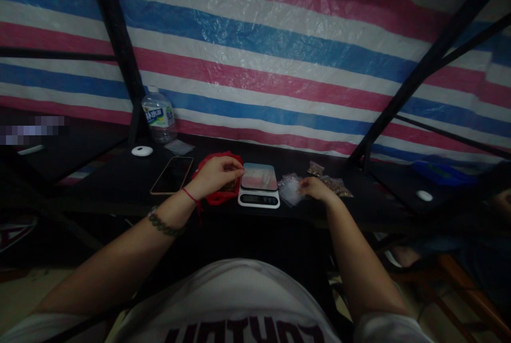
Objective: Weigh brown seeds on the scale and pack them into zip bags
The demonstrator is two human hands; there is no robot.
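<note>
My left hand (217, 173) hovers over a red plastic bag (208, 196) with small brown pieces inside. Its thumb and fingertips are pinched together beside the left edge of a white digital scale (259, 200); anything between them is too small to make out. The scale's reflective square platform (258, 177) carries only faint small specks or glare. To the right, my right hand (315, 188) has its fingers closed on the edge of a clear plastic bag (290, 189) in a small pile. Beyond that hand lie filled clear bags (337, 186) of brown pieces, and one smaller filled bag (315, 168).
A phone (172, 175) lies left of the red bag, near a white round object (142, 151). A plastic bottle (158, 116) stands at the back by a dark metal post (120, 34). Striped sheeting (255, 55) hangs behind the black table. At right are a blue tray-like object (443, 173) and another person.
</note>
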